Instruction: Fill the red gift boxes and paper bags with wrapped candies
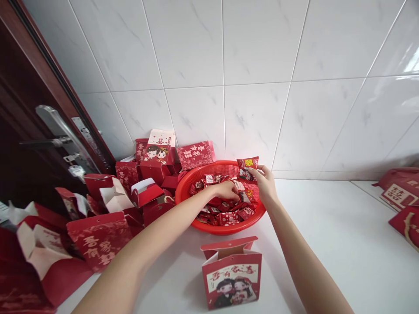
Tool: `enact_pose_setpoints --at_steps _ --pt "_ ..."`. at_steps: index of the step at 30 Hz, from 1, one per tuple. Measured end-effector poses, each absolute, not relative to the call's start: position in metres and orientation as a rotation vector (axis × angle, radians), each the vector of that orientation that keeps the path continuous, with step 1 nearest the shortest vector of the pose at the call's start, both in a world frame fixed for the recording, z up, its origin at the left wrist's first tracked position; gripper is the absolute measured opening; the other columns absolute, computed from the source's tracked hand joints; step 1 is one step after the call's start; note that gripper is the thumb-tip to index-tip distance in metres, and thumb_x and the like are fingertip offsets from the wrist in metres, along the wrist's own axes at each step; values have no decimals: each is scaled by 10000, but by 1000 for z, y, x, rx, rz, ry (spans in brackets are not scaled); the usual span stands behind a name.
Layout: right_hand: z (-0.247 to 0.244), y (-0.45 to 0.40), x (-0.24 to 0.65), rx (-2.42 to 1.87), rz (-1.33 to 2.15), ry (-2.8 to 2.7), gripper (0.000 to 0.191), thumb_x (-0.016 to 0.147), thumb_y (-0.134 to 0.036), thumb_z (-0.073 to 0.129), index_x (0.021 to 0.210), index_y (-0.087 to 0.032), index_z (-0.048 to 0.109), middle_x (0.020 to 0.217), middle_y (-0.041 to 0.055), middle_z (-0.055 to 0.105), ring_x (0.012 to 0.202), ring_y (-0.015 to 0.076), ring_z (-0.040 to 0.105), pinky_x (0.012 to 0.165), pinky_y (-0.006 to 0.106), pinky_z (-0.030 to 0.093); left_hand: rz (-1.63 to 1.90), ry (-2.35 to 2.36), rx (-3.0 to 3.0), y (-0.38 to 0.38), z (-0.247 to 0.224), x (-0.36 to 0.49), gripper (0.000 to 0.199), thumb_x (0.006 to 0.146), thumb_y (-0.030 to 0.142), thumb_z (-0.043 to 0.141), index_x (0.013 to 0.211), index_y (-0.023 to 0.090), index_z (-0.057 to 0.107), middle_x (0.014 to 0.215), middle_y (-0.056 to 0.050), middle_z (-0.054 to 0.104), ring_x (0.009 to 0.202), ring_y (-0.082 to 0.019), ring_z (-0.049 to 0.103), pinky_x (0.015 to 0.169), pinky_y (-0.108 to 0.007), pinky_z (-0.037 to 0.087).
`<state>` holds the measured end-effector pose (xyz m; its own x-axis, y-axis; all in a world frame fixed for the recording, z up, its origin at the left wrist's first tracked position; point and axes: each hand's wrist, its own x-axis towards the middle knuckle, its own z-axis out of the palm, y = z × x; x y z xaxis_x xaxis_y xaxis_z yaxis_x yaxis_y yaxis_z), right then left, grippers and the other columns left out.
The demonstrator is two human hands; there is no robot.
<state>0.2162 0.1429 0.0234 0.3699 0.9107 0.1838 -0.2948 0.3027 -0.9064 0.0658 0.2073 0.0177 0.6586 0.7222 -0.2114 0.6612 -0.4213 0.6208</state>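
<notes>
A round red plastic basket (221,230) holds many small red wrapped sweets (228,218). My left hand (227,190) reaches into the basket, its fingers curled down among the sweets; what they hold, if anything, is hidden. At the basket's right rim, my right hand (266,183) pinches a red packet with yellow lettering (248,168) upright above the sweets. In front of the basket, near the bottom of the view, stands a red gift box (233,279) with a cartoon couple on its face and its top open.
Many red boxes (100,240), several open, crowd the left side. More lean on the tiled wall (255,117) behind. A dark door with a metal handle (62,131) stands at the left. Red bags (401,187) lie at the far right of the white table (327,235).
</notes>
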Motion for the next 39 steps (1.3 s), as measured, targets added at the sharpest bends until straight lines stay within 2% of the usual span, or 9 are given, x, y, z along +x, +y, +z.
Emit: enact_pose_setpoints --at_steps 8,13,17,24,28,33,39 --pt "24 143 214 -903 936 -813 325 604 -378 788 827 -202 629 728 9 750 688 190 703 691 326 553 68 865 2108 213 14 62 28 621 187 702 630 163 691 607 25 627 620 -142 552 613 -259 410" --pt "26 142 214 -911 924 -823 296 616 -371 775 810 -210 620 727 10 744 694 197 704 699 337 556 192 748 2022 212 8 69 193 654 188 729 844 167 756 734 0 714 713 -165 623 676 -265 461" --pt "24 142 215 -914 902 -835 308 636 -391 780 828 -216 614 747 12 740 707 202 706 695 341 560 288 755 1901 217 18 66 221 597 136 775 813 163 743 734 1 728 720 -166 645 702 -271 492" --pt "23 141 215 -894 889 -813 354 662 -426 788 887 -224 605 764 4 750 715 196 712 692 333 569 707 928 1578 225 49 37 270 599 117 801 855 165 732 789 7 721 731 -141 653 709 -266 504" --pt "22 143 215 -883 851 -807 376 693 -463 774 924 -228 592 770 -3 746 723 186 709 688 320 564 760 976 1529 223 55 34 202 650 126 762 848 160 741 830 -4 718 742 -130 642 710 -254 490" --pt "22 145 217 -906 801 -785 372 703 -497 763 902 -227 601 754 -11 722 705 178 689 652 309 558 811 1006 1519 221 56 36 177 675 152 724 851 162 728 773 12 696 720 -126 623 719 -257 473" --pt "20 145 216 -885 944 -863 373 690 -500 784 903 -236 628 817 3 740 757 196 708 701 333 585 847 947 1515 221 56 36 208 665 191 747 865 170 693 777 25 685 721 -123 622 722 -253 472"
